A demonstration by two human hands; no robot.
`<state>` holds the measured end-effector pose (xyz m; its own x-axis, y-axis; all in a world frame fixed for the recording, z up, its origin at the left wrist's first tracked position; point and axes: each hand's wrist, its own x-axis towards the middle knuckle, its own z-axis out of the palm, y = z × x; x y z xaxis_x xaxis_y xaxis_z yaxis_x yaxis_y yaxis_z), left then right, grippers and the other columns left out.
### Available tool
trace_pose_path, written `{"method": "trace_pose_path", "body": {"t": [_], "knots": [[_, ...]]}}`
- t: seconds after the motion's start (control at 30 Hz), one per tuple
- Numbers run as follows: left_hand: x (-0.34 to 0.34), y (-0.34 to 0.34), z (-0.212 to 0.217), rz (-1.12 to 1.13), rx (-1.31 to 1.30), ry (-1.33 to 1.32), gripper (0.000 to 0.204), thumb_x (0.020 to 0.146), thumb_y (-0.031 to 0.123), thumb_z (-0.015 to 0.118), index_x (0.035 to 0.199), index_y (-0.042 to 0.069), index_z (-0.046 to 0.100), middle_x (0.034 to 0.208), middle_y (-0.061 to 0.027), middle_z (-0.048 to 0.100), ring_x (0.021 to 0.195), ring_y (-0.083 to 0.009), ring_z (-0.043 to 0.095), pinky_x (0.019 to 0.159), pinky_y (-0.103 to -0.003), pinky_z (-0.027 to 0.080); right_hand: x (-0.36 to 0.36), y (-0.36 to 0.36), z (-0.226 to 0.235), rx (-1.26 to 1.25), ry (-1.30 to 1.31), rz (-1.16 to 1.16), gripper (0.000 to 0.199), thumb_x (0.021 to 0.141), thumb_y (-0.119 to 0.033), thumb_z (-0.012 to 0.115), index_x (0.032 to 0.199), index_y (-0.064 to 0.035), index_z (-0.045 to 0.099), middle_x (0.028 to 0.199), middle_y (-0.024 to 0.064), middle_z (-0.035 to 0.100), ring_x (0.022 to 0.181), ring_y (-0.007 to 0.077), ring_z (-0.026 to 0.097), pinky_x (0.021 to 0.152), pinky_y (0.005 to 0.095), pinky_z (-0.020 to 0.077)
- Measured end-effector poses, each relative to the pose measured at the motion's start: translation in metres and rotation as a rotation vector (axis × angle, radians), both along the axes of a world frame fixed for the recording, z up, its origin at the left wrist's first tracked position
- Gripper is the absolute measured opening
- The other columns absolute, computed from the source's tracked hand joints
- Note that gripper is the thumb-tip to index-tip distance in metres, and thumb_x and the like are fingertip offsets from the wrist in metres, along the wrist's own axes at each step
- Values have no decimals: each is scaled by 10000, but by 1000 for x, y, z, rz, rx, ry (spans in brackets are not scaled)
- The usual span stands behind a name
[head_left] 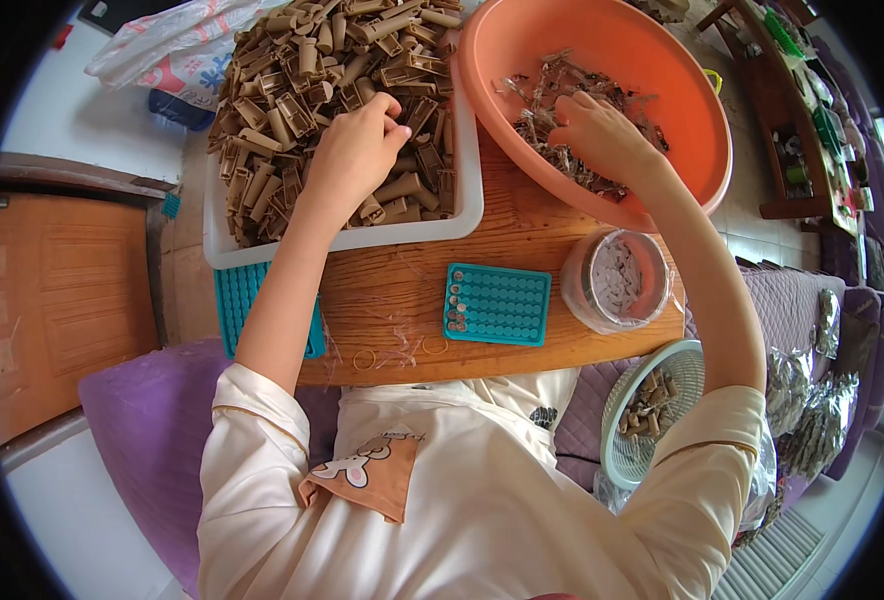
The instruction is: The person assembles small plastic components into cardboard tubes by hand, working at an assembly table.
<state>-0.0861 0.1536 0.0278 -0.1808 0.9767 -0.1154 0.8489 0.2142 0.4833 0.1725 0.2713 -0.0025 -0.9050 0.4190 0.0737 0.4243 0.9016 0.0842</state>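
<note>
My left hand [360,145] is over a heap of brown plastic casings [287,115] in a white tray [362,238]. Its fingers are curled, the thumb close to the index finger; what they hold, if anything, is hidden. Inside an orange basin [677,110] at the right, my right hand [607,135] reaches down to a pile of thin, silvery metal pieces [544,125]. Its fingers bend inward at the pile, and whatever is between them cannot be made out. Nearer me lies a teal compartment tray [507,305], with several small round metal pieces along its left column.
Right of the teal tray stands a tub [617,285] of small white pieces. A second teal tray [242,300] lies partly under my left forearm. Low at the right, a pale green basket [617,465] holds brown pieces. Rubber bands [365,360] lie at the wooden table's [392,285] near edge.
</note>
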Motion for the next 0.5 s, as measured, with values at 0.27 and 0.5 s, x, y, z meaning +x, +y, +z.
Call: {"method": "trace_pose_path", "body": {"t": [0.27, 0.5], "knots": [[7, 12, -5, 35, 64, 0, 296, 787, 239, 567, 1016, 58, 519, 915, -73, 627, 740, -202, 607, 697, -332, 471, 1, 15, -6, 2, 2, 11, 72, 672, -99, 583, 741, -95, 601, 889, 61, 498, 939, 224, 451, 812, 335, 385], [8, 12, -19, -22, 220, 100, 260, 760, 208, 590, 973, 70, 534, 792, -89, 619, 804, -248, 592, 663, -365, 477, 18, 11, 38, -413, 665, -394, 149, 789, -175, 560, 866, -48, 551, 847, 52, 539, 815, 177, 499, 742, 310, 399]]}}
